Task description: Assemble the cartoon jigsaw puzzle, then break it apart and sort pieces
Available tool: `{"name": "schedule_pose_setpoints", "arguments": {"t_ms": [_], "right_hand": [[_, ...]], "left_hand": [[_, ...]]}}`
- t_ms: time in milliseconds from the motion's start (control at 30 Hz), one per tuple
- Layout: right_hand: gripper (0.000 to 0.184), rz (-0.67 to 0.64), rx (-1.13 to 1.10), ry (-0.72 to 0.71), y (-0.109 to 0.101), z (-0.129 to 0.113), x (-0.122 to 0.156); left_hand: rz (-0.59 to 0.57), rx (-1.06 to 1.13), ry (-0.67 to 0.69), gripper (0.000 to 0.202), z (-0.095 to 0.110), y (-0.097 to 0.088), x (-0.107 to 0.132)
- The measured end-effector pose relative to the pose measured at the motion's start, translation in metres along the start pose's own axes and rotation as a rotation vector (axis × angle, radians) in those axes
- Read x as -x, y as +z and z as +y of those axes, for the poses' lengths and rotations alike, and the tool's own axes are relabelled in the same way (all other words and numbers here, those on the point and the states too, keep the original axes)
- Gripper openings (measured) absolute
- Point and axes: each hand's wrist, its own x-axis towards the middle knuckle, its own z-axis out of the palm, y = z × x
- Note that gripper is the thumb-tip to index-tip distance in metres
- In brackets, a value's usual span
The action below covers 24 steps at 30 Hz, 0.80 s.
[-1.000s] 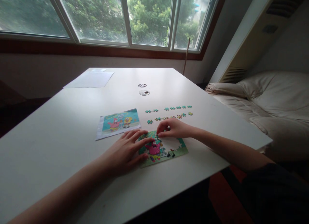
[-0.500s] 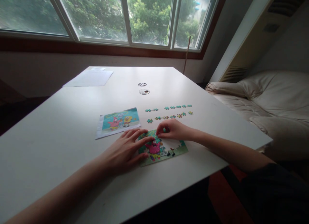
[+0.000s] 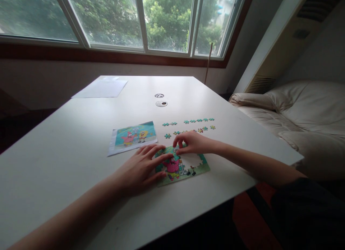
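1. The right hand [image 3: 192, 142] bends thumb and forefinger together over the puzzle [image 3: 173, 167]; whether a piece sits between them, I cannot tell.
2. Directly under that pinch, the puzzle appears well along: left part and lower edge joined, a pale gap unfilled toward the right.
3. It looks flat and glossy, green-bordered, with a pink figure.
4. Left of the pinch, the left hand [image 3: 147, 162] rests spread on it.
5. Beyond, loose pieces [image 3: 192, 121] lie in two rows, unplaced.
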Motion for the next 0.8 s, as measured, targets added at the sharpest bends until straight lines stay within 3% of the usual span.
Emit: {"name": "schedule_pose_setpoints", "arguments": {"t_ms": [133,333,500,800], "right_hand": [[0.024,0.022,0.024,-0.011,-0.015,0.009,-0.014],[0.023,0.117,0.169,0.128,-0.045,0.045,-0.05],[0.029,0.037,0.196,0.149,-0.053,0.063,-0.072],[0.028,-0.151,0.127,0.291,-0.057,0.062,-0.088]], "left_hand": [[0.0,-0.001,0.001,0.046,0.001,-0.002,0.001],[0.013,0.034,0.002,0.045,0.002,-0.006,0.001],[-0.004,0.045,-0.002,0.045,0.003,-0.01,0.001],[0.009,0.056,-0.005,0.046,0.0,-0.005,0.001]]}}
